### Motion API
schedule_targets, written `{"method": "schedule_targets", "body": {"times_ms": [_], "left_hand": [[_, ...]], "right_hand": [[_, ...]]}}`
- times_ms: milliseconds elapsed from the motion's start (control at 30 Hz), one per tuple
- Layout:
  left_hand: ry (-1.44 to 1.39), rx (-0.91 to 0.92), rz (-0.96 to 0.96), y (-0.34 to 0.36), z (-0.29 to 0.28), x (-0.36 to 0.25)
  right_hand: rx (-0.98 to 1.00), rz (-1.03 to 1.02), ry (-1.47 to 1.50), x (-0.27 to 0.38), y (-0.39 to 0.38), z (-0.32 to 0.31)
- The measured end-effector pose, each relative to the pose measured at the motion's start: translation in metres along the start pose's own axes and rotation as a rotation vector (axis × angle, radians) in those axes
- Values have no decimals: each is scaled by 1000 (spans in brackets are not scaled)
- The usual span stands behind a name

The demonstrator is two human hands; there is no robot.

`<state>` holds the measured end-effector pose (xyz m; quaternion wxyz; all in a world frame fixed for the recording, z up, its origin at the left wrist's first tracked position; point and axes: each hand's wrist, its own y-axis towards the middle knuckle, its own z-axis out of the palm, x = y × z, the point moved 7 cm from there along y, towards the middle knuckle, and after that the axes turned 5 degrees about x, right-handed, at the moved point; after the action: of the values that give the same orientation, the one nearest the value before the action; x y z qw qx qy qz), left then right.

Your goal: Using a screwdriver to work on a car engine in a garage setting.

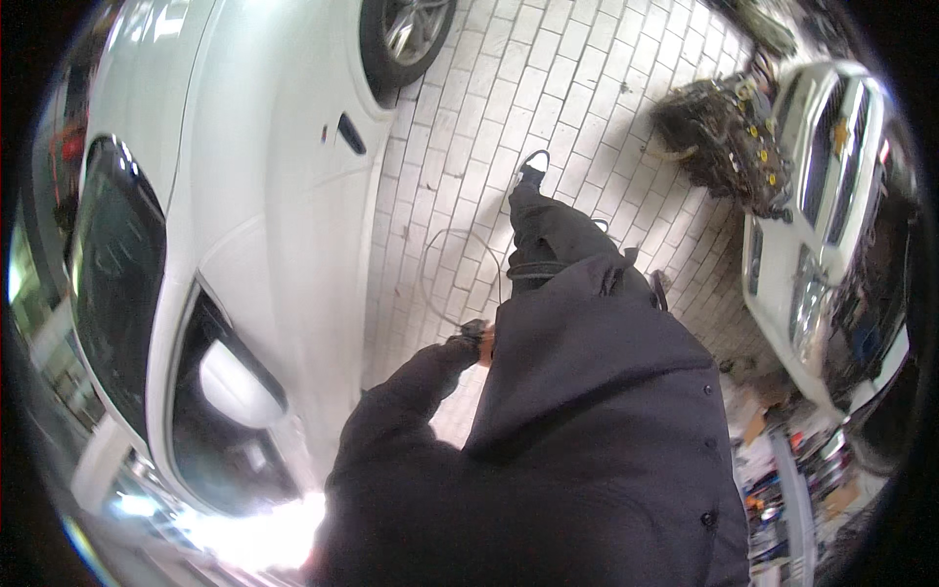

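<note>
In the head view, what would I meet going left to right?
Dark windshield, white side mirror, car wheel, left hand, dark shoe, grimy engine-like part, white front end with grille.

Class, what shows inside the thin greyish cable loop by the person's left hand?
Pale rectangular floor tiles show inside the thin greyish cable loop. Black clothing partly covers the left hand; anything behind that clothing cannot be seen.
</note>
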<state>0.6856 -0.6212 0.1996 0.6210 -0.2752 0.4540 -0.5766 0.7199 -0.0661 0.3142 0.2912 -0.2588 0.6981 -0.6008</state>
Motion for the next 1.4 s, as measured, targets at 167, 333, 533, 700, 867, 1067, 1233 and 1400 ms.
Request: {"method": "schedule_targets", "body": {"times_ms": [167, 333, 533, 700, 867, 1067, 1233, 1400], "left_hand": [[-97, 55, 211, 49, 32, -45], [-200, 100, 332, 65, 59, -36], [-329, 180, 418, 46, 96, -1], [-842, 250, 503, -65, 112, 12], [-389, 142, 123, -183, 60, 41], [-83, -51, -82, -275, 1, 52], [-310, 139, 27, -315, -14, 41], [-269, 289, 354, -352, -45, -2]], "right_hand": [[-75, -95, -75, 69, -22, -61], [-82, -162, -173, 131, -39, -87], [-49, -265, -265, 191, -47, -97], [1, -371, -293, 230, -52, -92], [49, -477, -288, 255, -62, -79], [130, -574, -274, 256, -77, -64], [222, -571, -256, 226, -86, -58], [299, -480, -256, 154, -75, -76]]}}
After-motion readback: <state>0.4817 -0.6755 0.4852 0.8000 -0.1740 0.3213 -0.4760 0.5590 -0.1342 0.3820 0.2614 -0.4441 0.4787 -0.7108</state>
